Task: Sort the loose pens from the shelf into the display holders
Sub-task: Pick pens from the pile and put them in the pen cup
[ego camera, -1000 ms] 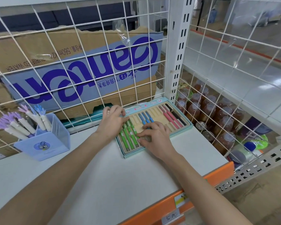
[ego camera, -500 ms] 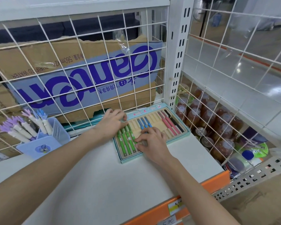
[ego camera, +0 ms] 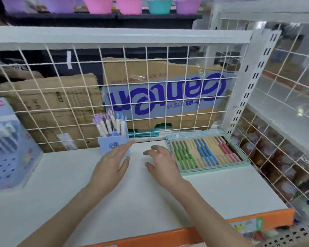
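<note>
A flat teal display tray (ego camera: 212, 169) lies on the white shelf (ego camera: 150, 196) at the back right, with rows of green, blue, red and black pens slotted in it. A small lilac pen cup (ego camera: 112, 142) stands left of it, holding several white pens with purple and blue tops (ego camera: 109, 124). My left hand (ego camera: 112, 163) hovers over the shelf with straight fingers, its fingertips just in front of the cup. My right hand (ego camera: 161, 164) hangs beside the tray's left edge, fingers loosely spread, holding nothing.
A blue perforated display box (ego camera: 9, 148) stands at the far left of the shelf. A white wire grid (ego camera: 146, 90) backs the shelf, with cardboard boxes (ego camera: 48, 107) behind it. Jars (ego camera: 268, 157) sit behind the right-hand grid. The shelf's front edge is orange.
Both hands have come off the pen tray and moved left over the bare shelf. The view has swung up and left, bringing the blue box and upper shelves into sight.
</note>
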`<action>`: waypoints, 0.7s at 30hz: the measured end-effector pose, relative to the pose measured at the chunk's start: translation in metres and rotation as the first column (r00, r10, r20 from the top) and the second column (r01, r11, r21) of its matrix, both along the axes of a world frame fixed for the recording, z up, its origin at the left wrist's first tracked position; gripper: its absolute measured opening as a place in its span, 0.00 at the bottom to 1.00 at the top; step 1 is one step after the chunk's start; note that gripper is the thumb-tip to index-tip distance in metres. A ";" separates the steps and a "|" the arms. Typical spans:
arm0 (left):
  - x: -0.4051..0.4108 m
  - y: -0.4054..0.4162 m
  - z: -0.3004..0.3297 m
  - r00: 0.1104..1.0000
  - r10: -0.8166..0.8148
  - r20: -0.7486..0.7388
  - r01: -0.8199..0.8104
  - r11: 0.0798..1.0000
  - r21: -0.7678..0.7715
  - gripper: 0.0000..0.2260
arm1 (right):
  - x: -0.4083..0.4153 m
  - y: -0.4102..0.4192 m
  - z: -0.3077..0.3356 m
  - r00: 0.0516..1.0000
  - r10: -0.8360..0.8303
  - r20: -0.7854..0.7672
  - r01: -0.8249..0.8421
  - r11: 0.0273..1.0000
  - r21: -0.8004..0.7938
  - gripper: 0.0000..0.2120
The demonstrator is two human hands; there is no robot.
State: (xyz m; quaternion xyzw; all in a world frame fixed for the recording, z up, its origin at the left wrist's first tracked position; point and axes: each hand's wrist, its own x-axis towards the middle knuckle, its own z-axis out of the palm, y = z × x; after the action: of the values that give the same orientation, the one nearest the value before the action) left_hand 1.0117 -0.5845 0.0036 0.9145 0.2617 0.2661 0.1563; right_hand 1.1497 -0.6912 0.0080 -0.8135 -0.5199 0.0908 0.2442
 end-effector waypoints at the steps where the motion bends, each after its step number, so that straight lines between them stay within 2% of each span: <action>1: -0.023 0.006 0.003 0.999 0.041 0.015 -0.041 0.999 0.007 0.22 | -0.019 0.011 0.003 0.999 0.034 0.000 -0.034 0.999 0.003 0.19; 7: -0.182 0.050 0.007 0.960 0.278 0.028 -0.279 0.960 0.014 0.23 | -0.157 0.077 0.018 0.967 0.252 0.027 -0.253 0.967 0.039 0.19; 10: -0.270 0.065 0.006 0.915 0.403 0.008 -0.403 0.915 0.006 0.22 | -0.231 0.105 0.019 0.934 0.355 0.043 -0.356 0.933 0.049 0.20; 13: -0.358 0.073 0.002 0.858 0.513 -0.021 -0.511 0.857 0.063 0.22 | -0.305 0.132 0.016 0.886 0.461 0.055 -0.463 0.885 0.048 0.20; 17: -0.466 0.071 -0.005 0.740 0.672 -0.011 -0.667 0.736 0.114 0.25 | -0.400 0.160 0.013 0.795 0.602 0.073 -0.606 0.795 0.040 0.20; 21: -0.540 0.062 0.003 0.600 0.799 0.047 -0.800 0.599 0.022 0.22 | -0.470 0.182 0.010 0.686 0.722 0.090 -0.726 0.687 0.019 0.21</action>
State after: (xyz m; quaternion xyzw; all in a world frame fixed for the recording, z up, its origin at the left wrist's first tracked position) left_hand 0.4719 -0.5221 0.0063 0.6994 0.6349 0.3280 0.0063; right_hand 0.6795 -0.5088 0.0183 -0.5385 -0.8096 0.1354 0.1903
